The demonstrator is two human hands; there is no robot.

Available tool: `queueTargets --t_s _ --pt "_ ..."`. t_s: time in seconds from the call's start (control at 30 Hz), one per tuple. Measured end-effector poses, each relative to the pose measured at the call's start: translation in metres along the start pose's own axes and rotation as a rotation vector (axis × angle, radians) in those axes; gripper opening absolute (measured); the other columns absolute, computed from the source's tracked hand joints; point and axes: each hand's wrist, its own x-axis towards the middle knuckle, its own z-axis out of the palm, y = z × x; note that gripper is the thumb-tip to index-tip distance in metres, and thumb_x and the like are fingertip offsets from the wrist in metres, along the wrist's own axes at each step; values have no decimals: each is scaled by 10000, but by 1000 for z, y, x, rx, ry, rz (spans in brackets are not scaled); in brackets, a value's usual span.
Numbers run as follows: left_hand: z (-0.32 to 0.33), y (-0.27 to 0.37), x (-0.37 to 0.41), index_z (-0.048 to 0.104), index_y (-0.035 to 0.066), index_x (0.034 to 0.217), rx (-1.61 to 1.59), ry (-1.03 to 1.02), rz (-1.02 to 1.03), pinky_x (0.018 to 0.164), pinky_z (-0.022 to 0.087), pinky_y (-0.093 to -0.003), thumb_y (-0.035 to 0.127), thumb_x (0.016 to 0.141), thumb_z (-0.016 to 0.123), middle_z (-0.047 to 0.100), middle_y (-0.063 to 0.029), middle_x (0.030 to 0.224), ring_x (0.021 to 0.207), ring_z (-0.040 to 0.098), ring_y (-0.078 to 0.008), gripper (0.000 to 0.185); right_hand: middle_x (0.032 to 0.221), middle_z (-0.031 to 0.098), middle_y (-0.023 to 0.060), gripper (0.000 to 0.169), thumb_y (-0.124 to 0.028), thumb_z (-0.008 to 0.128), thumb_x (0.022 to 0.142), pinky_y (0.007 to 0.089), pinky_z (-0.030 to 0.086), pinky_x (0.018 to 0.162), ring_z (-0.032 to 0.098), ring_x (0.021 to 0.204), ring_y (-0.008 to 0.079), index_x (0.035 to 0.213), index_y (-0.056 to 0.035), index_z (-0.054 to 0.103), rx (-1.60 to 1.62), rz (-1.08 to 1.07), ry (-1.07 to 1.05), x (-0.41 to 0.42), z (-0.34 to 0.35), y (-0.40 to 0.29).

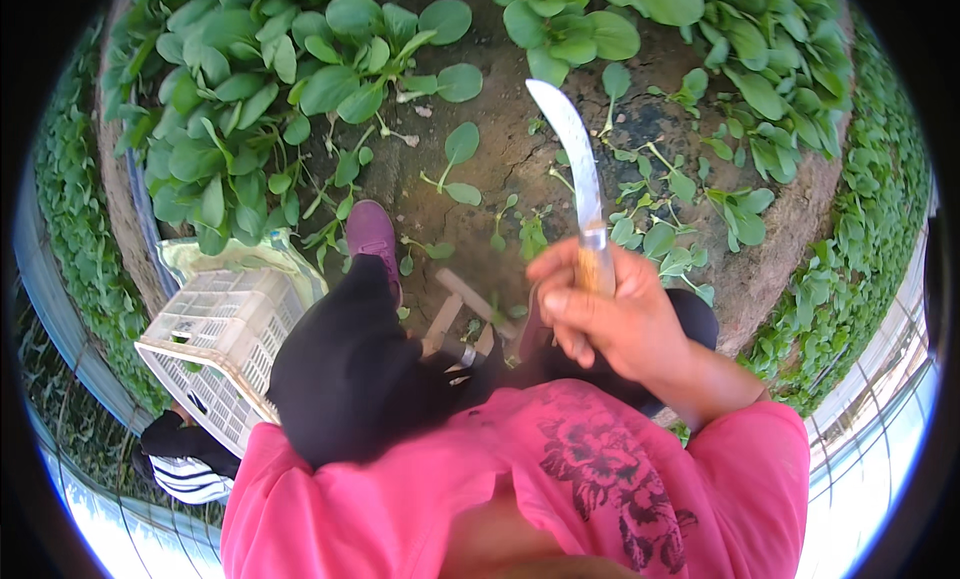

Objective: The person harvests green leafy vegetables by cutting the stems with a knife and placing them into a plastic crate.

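Note:
My right hand [619,305] grips the wooden handle [595,271] of a knife with a curved steel blade [570,136]. Its blade points up and away from me, above the soil. Below it, loose leafy-green seedlings and cut leaves [660,241] are scattered on the ground. Larger rosettes of leafy greens [375,61] grow ahead on the left, and another cluster [574,35] stands beyond the blade tip. My left hand is out of sight; my black-trousered leg [352,376] covers that side.
A white plastic crate [217,339] lies tilted at my left against a woven sack [292,252]. Between my feet is a wooden frame [465,301], possibly a low stool. Another person's striped garment [187,470] shows behind the crate. Dense plant rows [862,279] line the right.

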Motion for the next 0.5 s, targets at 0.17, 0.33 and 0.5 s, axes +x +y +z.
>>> queueTargets --t_s 0.17,0.33,0.5 --pt "-7 34 60 497 -26 1307 6 69 157 889 465 -325 266 928 560 574 -131 1254 1088 568 -218 483 726 584 25 263 -100 672 838 202 400 402 527 496 70 1052 12 567 -186 -433 184 -13 0 -10" --pt "8 54 103 498 -27 1308 10 56 304 878 469 -323 274 931 557 576 -122 1249 1077 569 -211 486 723 542 17 290 -164 646 878 204 340 428 432 480 55 1082 30 578 -364 -1081 403 -34 -8 -18" --pt "25 38 110 498 -29 1308 30 8 386 867 472 -321 282 935 554 578 -114 1244 1067 570 -204 489 624 477 -18 132 -145 633 882 207 289 362 390 419 60 940 -61 550 -137 -1109 614 -71 -28 3"
